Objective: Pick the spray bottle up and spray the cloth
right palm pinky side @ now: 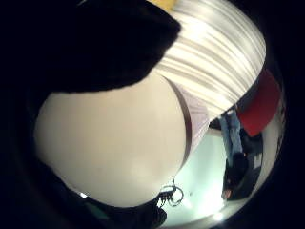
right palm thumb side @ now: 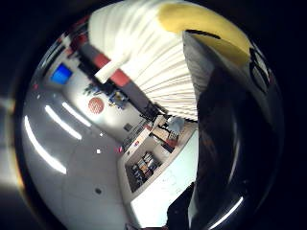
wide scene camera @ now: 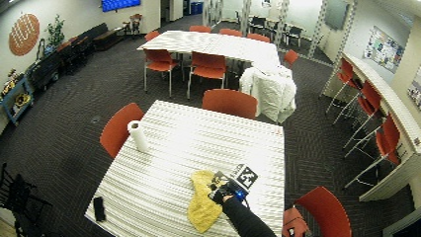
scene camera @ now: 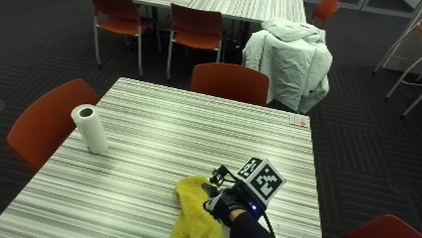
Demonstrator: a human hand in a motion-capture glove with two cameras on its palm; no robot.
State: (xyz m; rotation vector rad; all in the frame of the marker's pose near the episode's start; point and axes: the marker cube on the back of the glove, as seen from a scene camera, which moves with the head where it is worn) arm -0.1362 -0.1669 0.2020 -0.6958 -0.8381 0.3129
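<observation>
So, the spray bottle [right palm pinky side: 114, 148] first: we only really get it in the little finger side palm view, as a pale rounded body filling most of the frame, so it's right up against the palm. From the outside view we honestly can't pick it out. The gloved right hand [scene camera: 227, 204] covers that spot at the near edge of the desk [scene camera: 171, 129], just beside the yellow cloth [scene camera: 194, 210]. We can't tell whether the hand is actually closed round the bottle or just hard against it.

Our guess is the step in hand is aiming and spraying. To do it well, we'd point the nozzle at the middle of the cloth, not along its edge, and keep the bottle upright-ish so the mist lands on cloth, not desk.

The thumb side view adds a strip of yellow cloth next to a dark glossy shape. The outside views add the paper towel roll [scene camera: 89, 129], standing well apart.
</observation>
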